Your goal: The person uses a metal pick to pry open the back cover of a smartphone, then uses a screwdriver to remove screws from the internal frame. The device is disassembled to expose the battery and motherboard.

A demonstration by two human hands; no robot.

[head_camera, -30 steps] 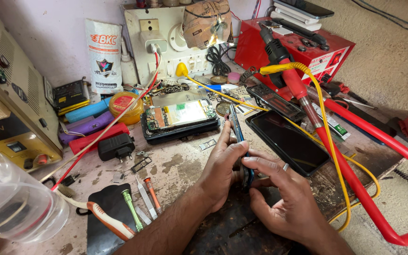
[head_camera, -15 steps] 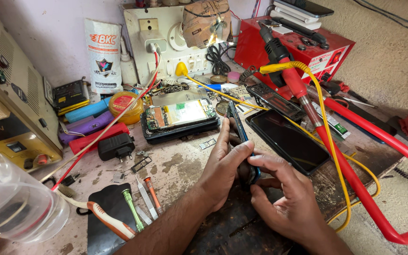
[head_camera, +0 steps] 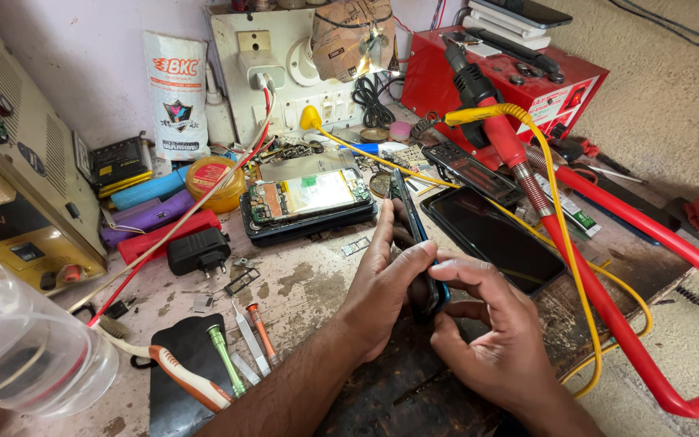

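My left hand (head_camera: 386, 279) grips a dark smartphone (head_camera: 408, 214) that stands on its edge, its far end pointing away from me. My right hand (head_camera: 491, 324) pinches the phone's near end with thumb and fingertips, low over the dark mat (head_camera: 390, 388). Beyond the phone lies an opened phone body (head_camera: 305, 202) with its circuit board showing. A black phone screen (head_camera: 495, 235) lies flat just right of my hands.
A red hot-air tool with a thick red hose (head_camera: 608, 324) and yellow cable crosses the right side. Screwdrivers and tweezers (head_camera: 244, 344), a toothbrush (head_camera: 175, 372) and a plastic bottle (head_camera: 22, 344) lie at left. A black charger (head_camera: 197, 251), socket board (head_camera: 285, 61) and red station (head_camera: 511, 69) stand behind.
My right hand's fingers have shifted along the phone's near end, and the phone has tipped slightly more upright. My left hand keeps its grip.
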